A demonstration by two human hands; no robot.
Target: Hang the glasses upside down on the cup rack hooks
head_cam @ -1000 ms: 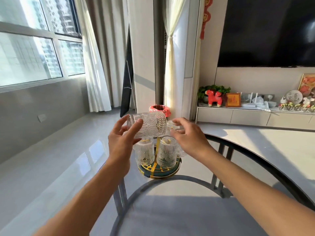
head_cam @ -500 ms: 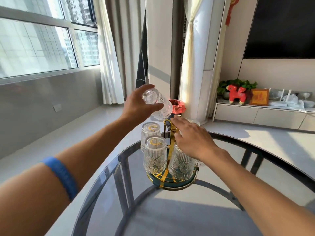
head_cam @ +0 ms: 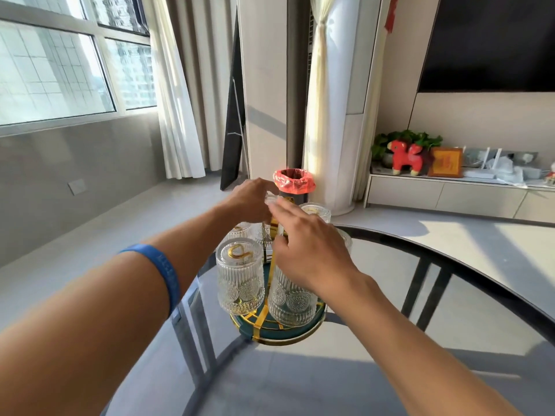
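Observation:
A gold wire cup rack on a round teal base (head_cam: 303, 331) stands on the glass table. Several ribbed clear glasses hang on it upside down, among them a front left glass (head_cam: 240, 276) and a front right glass (head_cam: 290, 298). My left hand (head_cam: 249, 201) grips a further glass (head_cam: 264, 232) by its base, bottom up, at the back of the rack; most of that glass is hidden. My right hand (head_cam: 303, 250) hovers over the rack's middle with fingers spread, covering the top of the front right glass.
The round glass table (head_cam: 435, 310) has a dark rim and metal legs below. Behind the rack, on the floor, stands a bin with a red liner (head_cam: 292, 183). A low cabinet (head_cam: 450, 196) with ornaments runs along the right wall.
My left hand has brought the glass down from above the rack to hook height at the back, turning it bottom up. My right hand stayed over the rack. The camera moved closer.

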